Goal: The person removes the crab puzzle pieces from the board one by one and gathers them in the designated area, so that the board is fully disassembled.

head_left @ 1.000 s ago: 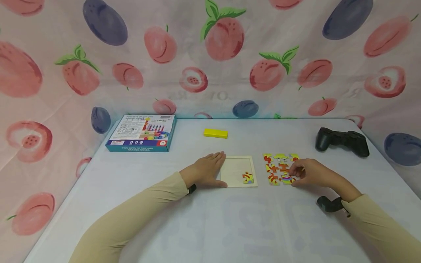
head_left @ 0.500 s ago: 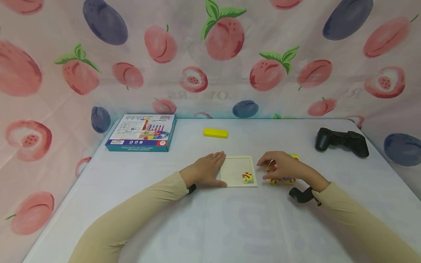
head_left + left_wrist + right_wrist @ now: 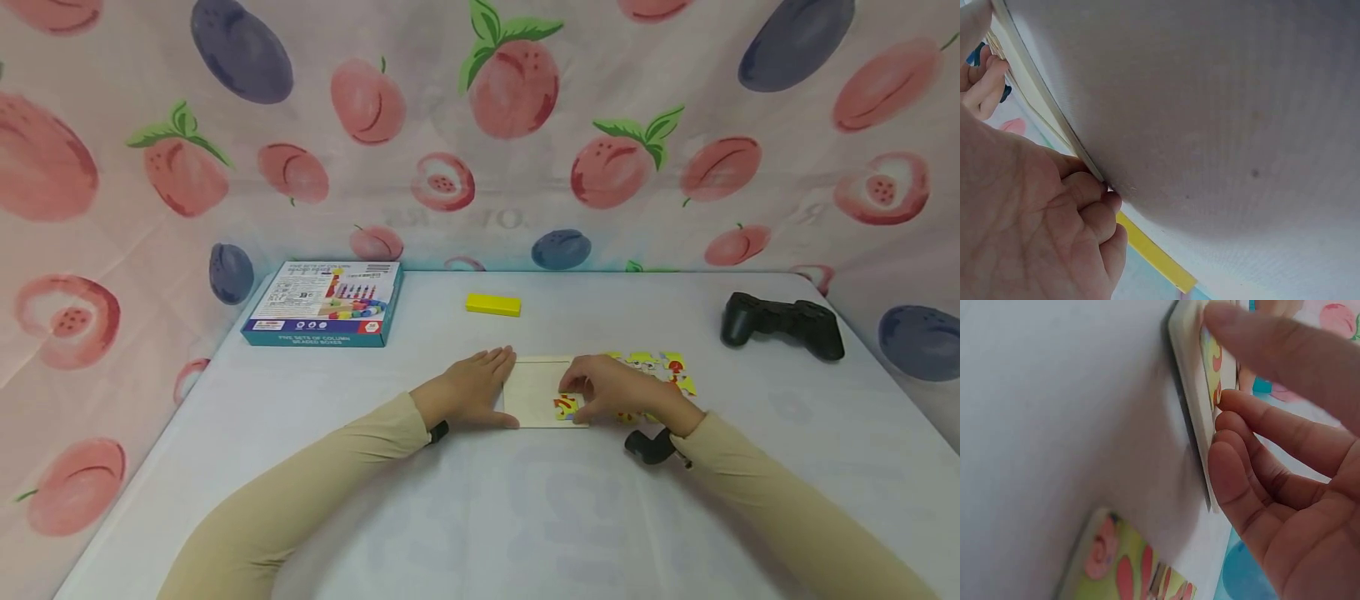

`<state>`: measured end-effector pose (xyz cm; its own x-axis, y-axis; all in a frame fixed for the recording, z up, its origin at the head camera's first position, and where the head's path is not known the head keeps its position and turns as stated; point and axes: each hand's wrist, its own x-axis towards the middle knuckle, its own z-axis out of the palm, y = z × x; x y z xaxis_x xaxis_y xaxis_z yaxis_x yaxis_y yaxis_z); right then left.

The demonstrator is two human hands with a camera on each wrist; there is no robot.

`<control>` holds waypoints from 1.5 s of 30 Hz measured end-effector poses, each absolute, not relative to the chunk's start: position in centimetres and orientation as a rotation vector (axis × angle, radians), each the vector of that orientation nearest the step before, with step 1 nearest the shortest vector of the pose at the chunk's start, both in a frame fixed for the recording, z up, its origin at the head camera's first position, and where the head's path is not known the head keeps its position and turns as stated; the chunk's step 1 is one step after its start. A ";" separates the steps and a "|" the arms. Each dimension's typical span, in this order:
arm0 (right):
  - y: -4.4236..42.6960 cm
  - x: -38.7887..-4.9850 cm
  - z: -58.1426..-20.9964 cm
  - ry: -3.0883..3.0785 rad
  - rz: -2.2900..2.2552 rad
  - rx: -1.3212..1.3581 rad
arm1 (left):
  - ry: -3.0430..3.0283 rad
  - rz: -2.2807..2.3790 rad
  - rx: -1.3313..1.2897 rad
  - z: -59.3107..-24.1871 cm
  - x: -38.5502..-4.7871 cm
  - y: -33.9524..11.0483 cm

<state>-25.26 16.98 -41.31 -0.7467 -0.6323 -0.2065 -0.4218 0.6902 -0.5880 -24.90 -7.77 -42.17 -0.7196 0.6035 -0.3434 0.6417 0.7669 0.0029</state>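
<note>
A shallow wooden puzzle tray [image 3: 531, 390] lies flat on the table. My left hand [image 3: 474, 390] rests along its left edge with the fingers stretched out; in the left wrist view the fingertips touch the tray's rim [image 3: 1050, 112]. A red-and-yellow puzzle piece [image 3: 566, 407] sits in the tray's lower right corner. Over that corner my right hand [image 3: 618, 387] pinches the piece, thumb at one side and index finger at the other, as the right wrist view shows. Several loose puzzle pieces [image 3: 677, 367] lie right of the tray, partly hidden by my right hand.
Behind the tray lies a yellow block [image 3: 492, 305]. A flat boxed toy set [image 3: 322, 304] is at the back left, and a black game controller [image 3: 782, 325] at the back right. A fruit-patterned cloth [image 3: 510, 183] hangs behind the white table [image 3: 487, 517].
My right hand has moved left from the loose pieces to the tray's lower right corner, uncovering pieces at the right of the group. My left hand has stayed on the tray's left edge.
</note>
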 end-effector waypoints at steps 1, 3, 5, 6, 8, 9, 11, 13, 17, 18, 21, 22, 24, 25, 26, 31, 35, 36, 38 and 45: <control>16.9 -25.2 -41.3 2.508 -0.723 -0.818 | 2.638 -0.167 0.957 -42.1 -24.9 -7.8; 16.7 -25.2 -41.3 2.516 -0.705 -0.804 | 2.637 -0.171 0.953 -42.1 -24.8 -7.8; 16.6 -25.2 -41.3 2.523 -0.690 -0.797 | 2.636 -0.169 0.947 -42.0 -24.7 -7.8; 16.6 -25.2 -41.3 2.524 -0.686 -0.798 | 2.637 -0.165 0.946 -42.0 -24.7 -7.8; 16.6 -25.1 -41.3 2.524 -0.687 -0.799 | 2.634 -0.166 0.941 -41.9 -24.6 -7.8; 16.6 -25.1 -41.3 2.522 -0.690 -0.800 | 2.633 -0.166 0.939 -41.9 -24.6 -7.8; 16.6 -25.0 -41.3 2.520 -0.697 -0.804 | 2.636 -0.161 0.937 -41.9 -24.5 -7.8; 16.6 -25.0 -41.3 2.517 -0.708 -0.812 | 2.637 -0.169 0.937 -41.9 -24.5 -7.8; 16.7 -25.0 -41.3 2.501 -0.741 -0.849 | 2.639 -0.165 0.943 -42.1 -24.6 -7.9; 16.7 -25.0 -41.3 2.497 -0.747 -0.857 | 2.640 -0.166 0.946 -42.2 -24.6 -7.9; 16.6 -25.0 -41.3 2.490 -0.752 -0.870 | 2.639 -0.169 0.953 -42.2 -24.6 -7.9; 16.6 -25.0 -41.3 2.491 -0.745 -0.864 | 2.639 -0.169 0.955 -42.1 -24.6 -7.9; 16.5 -24.9 -41.2 2.490 -0.738 -0.847 | 2.640 -0.171 0.958 -42.1 -24.6 -7.9; 16.4 -24.9 -41.2 2.490 -0.735 -0.838 | 2.639 -0.170 0.958 -42.0 -24.6 -7.9; 16.4 -24.9 -41.2 2.491 -0.729 -0.831 | 2.638 -0.167 0.957 -41.9 -24.5 -7.9; 16.3 -25.0 -41.2 2.495 -0.731 -0.807 | 2.637 -0.168 0.963 -41.7 -24.5 -7.8; 16.6 -25.0 -41.1 2.503 -0.775 -0.783 | 2.637 -0.166 0.967 -41.7 -24.6 -7.8; 16.8 -25.0 -41.1 2.506 -0.792 -0.776 | 2.636 -0.168 0.967 -41.7 -24.6 -7.8; 17.3 -24.9 -41.0 2.519 -0.821 -0.780 | 2.636 -0.174 0.968 -41.7 -24.6 -7.8; 20.8 -24.3 -40.2 2.650 -0.842 -0.922 | 2.641 -0.180 0.975 -41.8 -24.6 -7.9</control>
